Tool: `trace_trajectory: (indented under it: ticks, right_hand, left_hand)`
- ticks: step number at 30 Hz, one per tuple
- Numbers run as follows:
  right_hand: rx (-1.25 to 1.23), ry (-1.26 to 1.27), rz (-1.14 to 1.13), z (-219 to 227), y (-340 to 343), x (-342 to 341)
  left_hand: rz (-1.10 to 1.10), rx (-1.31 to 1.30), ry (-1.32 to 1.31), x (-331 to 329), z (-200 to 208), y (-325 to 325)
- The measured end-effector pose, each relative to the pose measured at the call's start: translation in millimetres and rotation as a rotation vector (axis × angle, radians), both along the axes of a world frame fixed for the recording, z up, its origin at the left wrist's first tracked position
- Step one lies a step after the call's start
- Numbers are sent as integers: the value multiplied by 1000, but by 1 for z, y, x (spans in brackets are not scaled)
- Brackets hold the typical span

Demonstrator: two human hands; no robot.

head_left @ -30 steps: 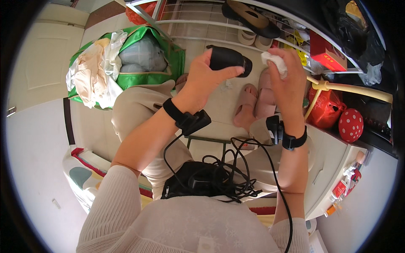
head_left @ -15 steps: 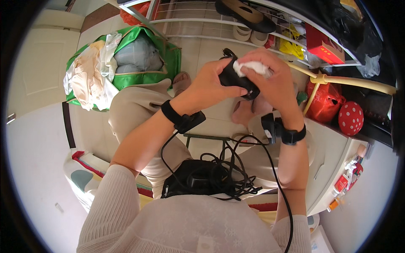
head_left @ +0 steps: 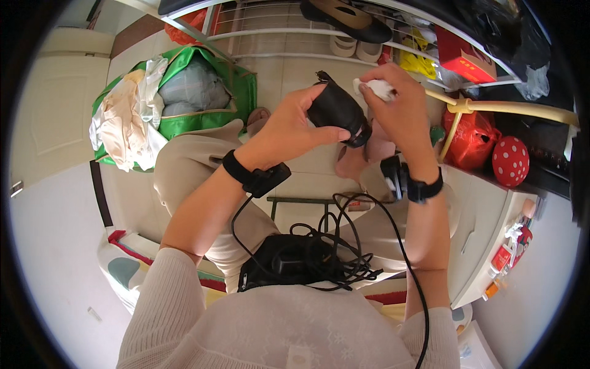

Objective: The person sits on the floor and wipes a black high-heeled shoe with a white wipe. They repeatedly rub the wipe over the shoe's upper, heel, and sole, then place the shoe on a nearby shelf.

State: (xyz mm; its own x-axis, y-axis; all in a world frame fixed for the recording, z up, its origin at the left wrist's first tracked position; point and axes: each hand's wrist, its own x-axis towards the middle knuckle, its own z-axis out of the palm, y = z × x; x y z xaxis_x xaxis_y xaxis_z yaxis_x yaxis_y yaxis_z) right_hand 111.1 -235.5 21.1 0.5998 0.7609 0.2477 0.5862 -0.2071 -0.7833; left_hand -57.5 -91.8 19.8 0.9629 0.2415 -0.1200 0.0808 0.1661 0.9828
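A black shoe (head_left: 338,111) is held up over my knees by my left hand (head_left: 294,126), its thumb along the near side and the fingers behind it. To the right of the shoe, my right hand (head_left: 402,107) pinches a crumpled white tissue or cloth (head_left: 382,91); which of the two I cannot tell. A small gap lies between the white wad and the shoe. Each wrist wears a black strap with a small box, the left box (head_left: 267,179) trailing a cable. The fingertips behind the shoe are hidden.
Ahead stands a white wire shoe rack (head_left: 264,29) with a black flat shoe (head_left: 347,21) and a red box (head_left: 464,55). A green bag (head_left: 244,92) of clothes sits at the left. Black cables (head_left: 338,258) lie on my lap. A drawer cabinet (head_left: 473,227) is at the right.
My right hand has drawn the white wad off the shoe, up and to the right. The left hand has turned the shoe slightly, showing more of its side.
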Motion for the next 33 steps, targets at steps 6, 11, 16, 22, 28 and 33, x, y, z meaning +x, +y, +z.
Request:
trace_trajectory:
  ticks: [6, 11, 16, 22, 28, 33]
  right_hand:
    - [51, 233, 144, 24, 0, -14]
    - [25, 152, 179, 24, -1, -15]
    - [29, 102, 116, 23, 1, -16]
    - [75, 77, 144, 23, 0, -19]
    - [-34, 29, 9, -4, -4, 10]
    - [91, 330, 237, 12, -10, 13]
  left_hand:
    - [35, 79, -23, 5, -1, -3]
    - [30, 19, -7, 3, -4, -4]
    - [65, 34, 26, 6, -1, -5]
    - [56, 70, 7, 5, -5, -3]
    - [-24, -13, 2, 2, 2, 2]
    - [11, -137, 14, 4, 8, 2]
